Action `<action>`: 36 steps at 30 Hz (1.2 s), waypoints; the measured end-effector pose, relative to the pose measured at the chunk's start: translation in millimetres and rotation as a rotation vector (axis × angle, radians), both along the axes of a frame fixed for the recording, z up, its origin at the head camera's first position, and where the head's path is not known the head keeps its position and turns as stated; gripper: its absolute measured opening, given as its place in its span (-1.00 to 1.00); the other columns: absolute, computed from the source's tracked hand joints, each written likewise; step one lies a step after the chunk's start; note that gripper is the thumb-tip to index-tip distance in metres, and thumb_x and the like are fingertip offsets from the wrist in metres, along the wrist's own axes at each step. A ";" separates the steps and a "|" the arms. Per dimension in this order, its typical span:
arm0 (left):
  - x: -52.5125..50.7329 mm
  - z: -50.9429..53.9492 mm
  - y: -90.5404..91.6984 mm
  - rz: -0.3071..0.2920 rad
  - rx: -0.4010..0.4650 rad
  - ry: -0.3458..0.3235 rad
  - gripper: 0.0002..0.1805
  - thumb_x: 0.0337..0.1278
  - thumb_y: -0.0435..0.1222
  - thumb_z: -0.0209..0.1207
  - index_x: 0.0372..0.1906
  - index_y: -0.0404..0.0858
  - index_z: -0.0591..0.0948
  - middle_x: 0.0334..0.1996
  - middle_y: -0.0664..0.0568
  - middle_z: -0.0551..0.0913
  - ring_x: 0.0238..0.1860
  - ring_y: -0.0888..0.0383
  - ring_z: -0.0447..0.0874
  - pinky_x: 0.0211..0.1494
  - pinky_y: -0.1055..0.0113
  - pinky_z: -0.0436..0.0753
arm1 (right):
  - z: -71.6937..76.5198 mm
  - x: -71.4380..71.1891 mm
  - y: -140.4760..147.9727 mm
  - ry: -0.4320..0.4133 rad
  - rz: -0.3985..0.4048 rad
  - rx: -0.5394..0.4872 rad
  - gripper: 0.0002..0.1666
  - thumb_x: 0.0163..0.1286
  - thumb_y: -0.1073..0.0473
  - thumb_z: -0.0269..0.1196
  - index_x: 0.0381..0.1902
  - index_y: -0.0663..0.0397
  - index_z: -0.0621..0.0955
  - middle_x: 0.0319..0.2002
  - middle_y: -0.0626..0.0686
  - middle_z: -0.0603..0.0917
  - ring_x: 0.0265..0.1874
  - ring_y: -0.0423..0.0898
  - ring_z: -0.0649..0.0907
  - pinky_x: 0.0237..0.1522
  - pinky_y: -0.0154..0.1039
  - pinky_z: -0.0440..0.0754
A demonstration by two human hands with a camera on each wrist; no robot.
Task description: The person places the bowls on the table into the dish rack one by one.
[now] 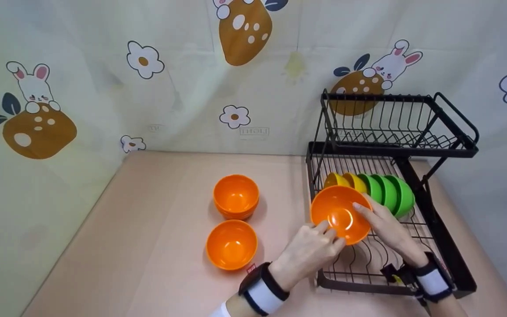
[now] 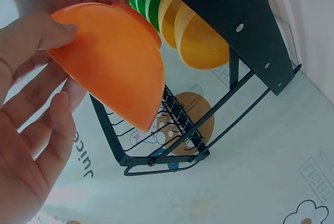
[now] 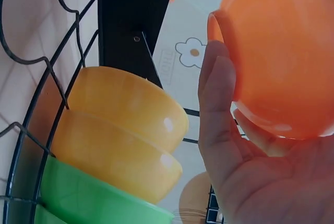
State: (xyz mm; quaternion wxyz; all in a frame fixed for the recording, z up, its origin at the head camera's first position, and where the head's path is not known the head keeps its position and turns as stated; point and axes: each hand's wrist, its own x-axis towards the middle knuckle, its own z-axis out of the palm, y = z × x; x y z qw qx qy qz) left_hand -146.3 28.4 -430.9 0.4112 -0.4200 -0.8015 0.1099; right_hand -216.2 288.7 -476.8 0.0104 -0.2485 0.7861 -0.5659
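Note:
Both hands hold one orange bowl (image 1: 340, 213) over the left part of the rack's lower tier, its inside facing the head camera. The left hand (image 1: 310, 248) grips the near rim with curled fingers. At the right rim, the right hand (image 1: 387, 226) has its thumb inside and its fingers behind. In the left wrist view the left thumb lies on the tilted bowl (image 2: 112, 62). The right wrist view shows the right hand (image 3: 261, 172) around the bowl's underside (image 3: 284, 57). Behind it, yellow bowls (image 3: 125, 104) and green bowls (image 1: 401, 196) stand on edge in a row.
On the table (image 1: 161, 211), left of the rack, sit a stack of orange bowls (image 1: 236, 196) and, nearer, another orange bowl (image 1: 231, 245). The black rack (image 1: 394, 288) has a raised upper tier (image 1: 407, 152) at the back. A patterned cloth (image 1: 183, 97) hangs behind.

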 end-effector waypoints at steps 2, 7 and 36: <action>0.3 0.0 0.3 0.001 -0.003 -0.003 -0.86 0.28 -0.06 0.46 -0.39 0.18 0.73 -0.44 0.37 0.73 -0.41 0.41 0.59 -0.41 0.65 0.50 | 4.6 3.0 -3.4 -0.018 -0.001 -0.012 -0.39 0.77 0.04 0.07 0.54 0.33 0.42 0.17 0.21 0.71 -0.11 -0.15 0.79 -0.21 -0.28 0.81; 2.0 0.9 0.9 0.004 -0.015 -0.033 -0.88 0.31 -0.08 0.45 -0.37 0.17 0.75 -0.43 0.37 0.75 -0.39 0.40 0.60 -0.40 0.64 0.51 | 22.5 14.8 -15.4 -0.083 -0.044 0.006 -0.35 0.75 0.06 0.00 0.52 0.49 0.36 0.21 0.36 0.65 -0.07 -0.16 0.77 -0.15 -0.24 0.81; 7.0 -4.2 3.4 0.312 0.021 -0.357 -0.65 0.49 0.16 0.29 -0.29 0.01 0.71 -0.54 0.27 0.61 -0.57 0.35 0.48 -0.57 0.51 0.40 | 52.2 24.8 -4.3 0.037 -0.294 0.383 -0.54 0.73 0.20 0.02 0.39 0.40 0.49 -0.05 0.44 0.77 -0.40 0.02 0.75 -0.45 -0.25 0.69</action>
